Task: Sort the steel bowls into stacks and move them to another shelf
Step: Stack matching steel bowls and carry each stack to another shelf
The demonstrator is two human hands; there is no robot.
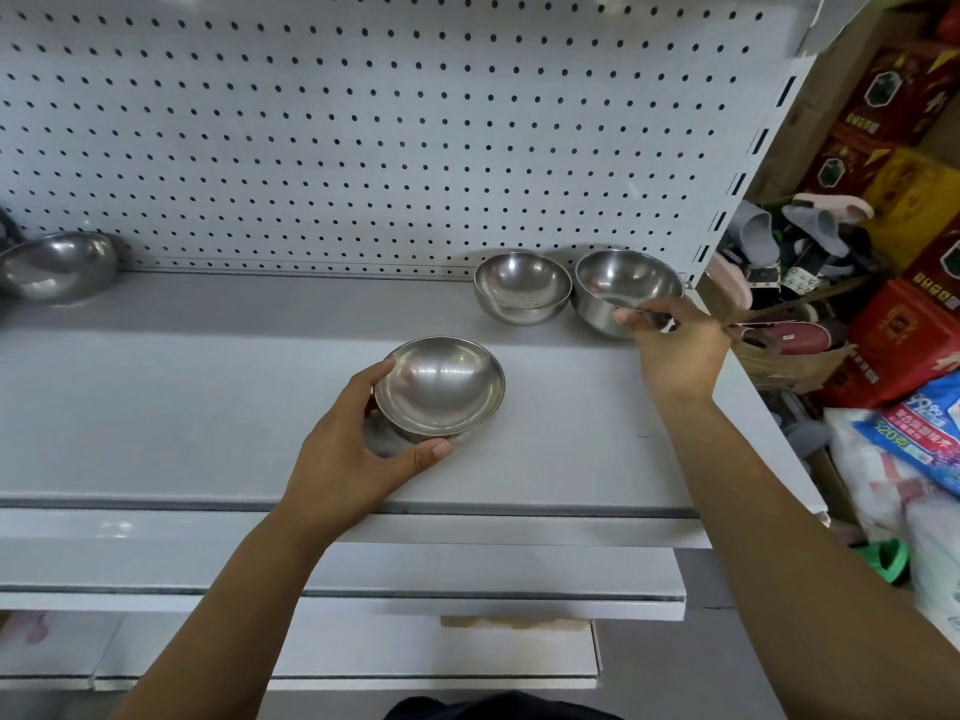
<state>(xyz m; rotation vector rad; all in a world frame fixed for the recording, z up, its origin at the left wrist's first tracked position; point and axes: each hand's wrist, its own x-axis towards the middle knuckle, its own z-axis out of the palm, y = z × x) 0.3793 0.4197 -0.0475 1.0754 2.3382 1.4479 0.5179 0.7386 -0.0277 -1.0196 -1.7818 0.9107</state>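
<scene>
Both forearms are reaching up from the bottom edge over a white shelf (182,407). Left hand (358,439) is gripping a shallow steel bowl (439,387), thumb curling on the near rim and fingers wrapping the left side. Can't tell if it is resting on the shelf or lifting off. Right hand (675,345) is pinching the near rim of a deeper steel bowl (623,288), which is sitting at the back by the pegboard (363,122).

Writing: a blue-and-white bag (919,439) right of the right arm is showing "320" plus characters too small to read. Red boxes (904,335) beyond it are carrying yellow label strips, unreadable.

Bowls are looking shiny, round and plain, mirroring the light, with no marks visible. A stack of two bowls (522,293) is sitting just left of the right hand's bowl, beside it. More steel bowls (57,267) are lying far left of the left hand. Slippers (810,220) are piling up above the right hand, off the shelf.
</scene>
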